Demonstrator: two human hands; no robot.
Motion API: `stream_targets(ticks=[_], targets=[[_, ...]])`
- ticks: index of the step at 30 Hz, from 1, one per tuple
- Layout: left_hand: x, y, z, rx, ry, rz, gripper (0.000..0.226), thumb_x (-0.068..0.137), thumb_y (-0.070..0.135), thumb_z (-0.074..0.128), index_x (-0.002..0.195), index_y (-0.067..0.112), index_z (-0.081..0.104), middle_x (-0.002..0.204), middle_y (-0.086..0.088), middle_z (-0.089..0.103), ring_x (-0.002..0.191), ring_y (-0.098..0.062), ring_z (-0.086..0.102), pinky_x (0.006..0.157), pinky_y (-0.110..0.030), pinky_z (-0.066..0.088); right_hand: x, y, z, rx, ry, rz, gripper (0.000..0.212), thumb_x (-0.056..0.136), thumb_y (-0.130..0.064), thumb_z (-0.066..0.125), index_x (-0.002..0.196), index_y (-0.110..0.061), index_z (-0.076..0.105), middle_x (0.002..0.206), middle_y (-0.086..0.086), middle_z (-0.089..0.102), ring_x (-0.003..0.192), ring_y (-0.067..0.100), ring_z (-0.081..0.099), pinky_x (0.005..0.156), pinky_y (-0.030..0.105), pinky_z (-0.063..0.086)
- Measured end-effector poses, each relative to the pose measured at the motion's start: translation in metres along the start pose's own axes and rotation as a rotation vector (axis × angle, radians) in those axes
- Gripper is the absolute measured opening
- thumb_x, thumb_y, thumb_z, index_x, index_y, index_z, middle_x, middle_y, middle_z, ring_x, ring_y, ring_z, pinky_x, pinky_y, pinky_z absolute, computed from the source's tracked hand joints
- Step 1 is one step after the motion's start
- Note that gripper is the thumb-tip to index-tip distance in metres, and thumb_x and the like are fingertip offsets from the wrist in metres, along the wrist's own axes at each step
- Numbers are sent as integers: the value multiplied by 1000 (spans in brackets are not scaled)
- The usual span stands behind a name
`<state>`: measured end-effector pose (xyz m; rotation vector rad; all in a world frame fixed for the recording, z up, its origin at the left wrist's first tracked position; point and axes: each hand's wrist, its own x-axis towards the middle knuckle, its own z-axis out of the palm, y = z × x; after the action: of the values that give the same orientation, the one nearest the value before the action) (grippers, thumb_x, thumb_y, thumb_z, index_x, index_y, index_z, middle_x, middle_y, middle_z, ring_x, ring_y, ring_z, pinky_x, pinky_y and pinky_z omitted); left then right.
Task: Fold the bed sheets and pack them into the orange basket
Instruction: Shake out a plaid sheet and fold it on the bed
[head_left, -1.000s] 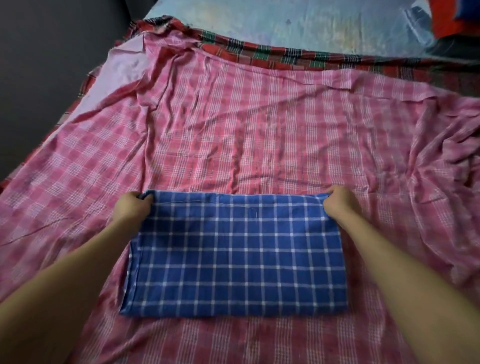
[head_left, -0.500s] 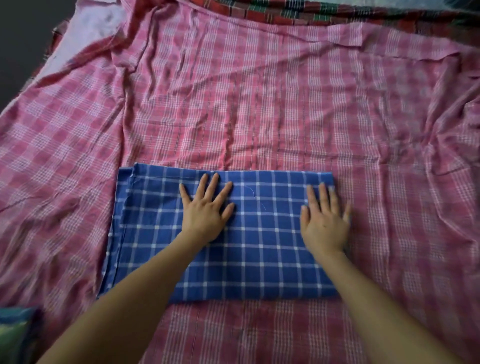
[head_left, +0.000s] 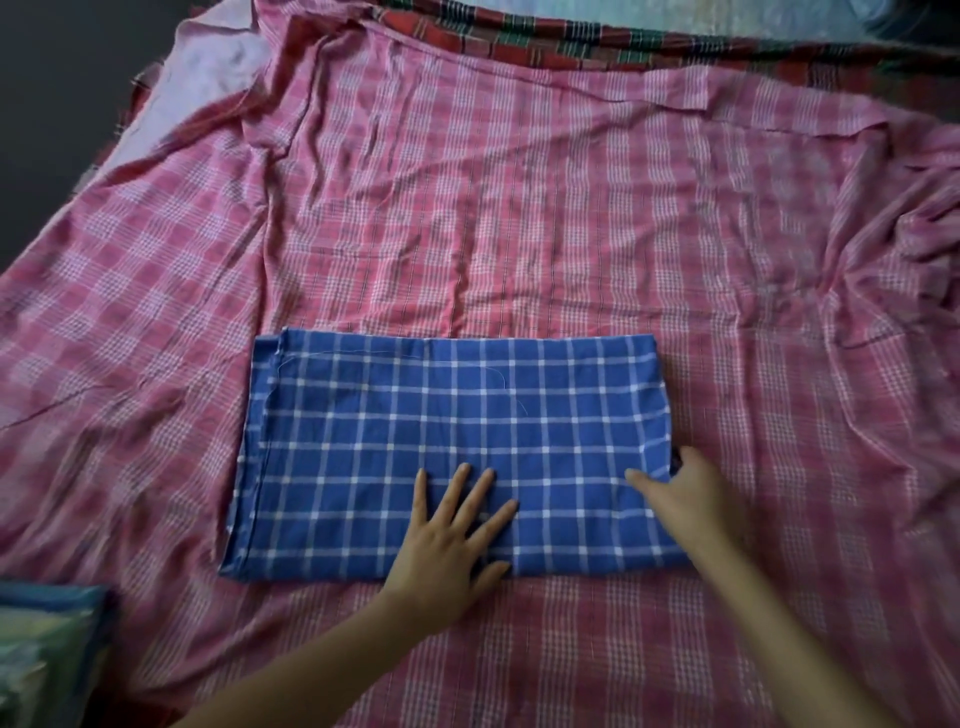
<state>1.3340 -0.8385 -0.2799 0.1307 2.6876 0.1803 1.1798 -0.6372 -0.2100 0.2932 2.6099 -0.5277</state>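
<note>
Lower on the cloth than half a second ago: both hands, down from the far half of the blue checked sheet (head_left: 415, 415) to its near half; a second ago, pinching its far corners. Same fold as then, a flat rectangle lying on the pink checked sheet (head_left: 519, 208) spread over the bed, with a red-and-green plaid cloth (head_left: 519, 44) showing along the far edge. Bottom left corner: blurred blue-green bundle (head_left: 47, 649), too smeared to name. Orange basket not in view. Left hand (head_left: 447, 540) flat by the middle of the near edge, fingers straight and spread apart, pressing the layers down. Right hand (head_left: 685, 499) at the right short edge, thumb on top pointing left, fingers at or just past the edge; pinching or only resting, cannot tell, blurred. Handling, by judgement: light, thin, soft woven cloth, no stiffness, not fragile, layers likely to slip apart and sag if lifted at one point. Best taken at the right short edge through all layers, other hand pinning the centre as a hinge for the next fold; both hands under the stack for carrying.
</note>
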Motion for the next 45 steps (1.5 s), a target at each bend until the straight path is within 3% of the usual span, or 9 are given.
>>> stream_targets(ticks=[4,8,11,15,19,24,29,37,45], targets=[[-11,-13,-11,-160,156,11,54,100,52,14,141,29,40,146,2,42,138,-23,35,106,-59,25,-44,-57,-21,-264,246,-274,29,83,-26,64,108,-12,58,86,8,70,81,31,66,66,33,41],[-18,-37,-51,-1132,358,-528,38,100,37,38,137,31,36,113,6,64,101,-19,64,81,-28,48,-85,-116,18,-316,366,-601,64,39,-13,87,98,-1,68,51,7,62,43,25,60,46,28,43],[-2,-67,-68,-1644,435,-754,30,101,28,41,128,18,43,104,-7,67,92,-19,65,79,-30,49,-103,-146,75,-444,212,-656,80,32,-24,90,106,-3,69,63,6,67,55,23,64,54,31,48],[28,-89,-71,-1541,319,-843,37,92,38,48,114,8,54,86,-4,63,71,-18,58,61,-30,45,-114,-141,125,-663,-63,-841,59,87,-19,59,140,-10,33,115,6,56,100,24,56,82,36,42],[50,-87,-89,-1310,281,-806,51,91,49,52,126,13,48,105,-7,61,87,-21,58,68,-31,41,-106,-122,115,-569,-208,-923,74,87,-11,54,149,-14,14,125,9,49,104,29,50,83,37,39],[76,-80,-113,-1096,407,-705,48,90,38,59,128,11,45,107,-8,60,91,-22,56,70,-32,39,-77,-120,64,-330,-661,-853,54,87,-45,58,138,-35,44,129,-6,56,113,17,56,92,32,46],[78,-87,-105,-885,460,-744,29,96,28,50,118,8,47,104,-12,63,90,-31,58,70,-39,43,-25,-104,39,-133,-105,-505,40,89,-45,57,120,-19,58,103,-3,67,92,20,63,76,29,48],[55,-88,-91,-492,506,-712,59,93,32,56,142,12,31,129,-11,45,118,-27,42,98,-32,33,-26,-100,67,547,-430,-80,50,78,-22,76,119,-17,48,114,1,63,92,15,64,74,33,54],[-50,-159,-86,-1325,494,-809,17,93,18,56,77,17,62,74,-7,64,62,-17,56,65,-34,47,-103,-201,74,343,-296,-391,76,72,-28,72,136,-29,31,120,-2,60,102,25,62,89,38,49]])
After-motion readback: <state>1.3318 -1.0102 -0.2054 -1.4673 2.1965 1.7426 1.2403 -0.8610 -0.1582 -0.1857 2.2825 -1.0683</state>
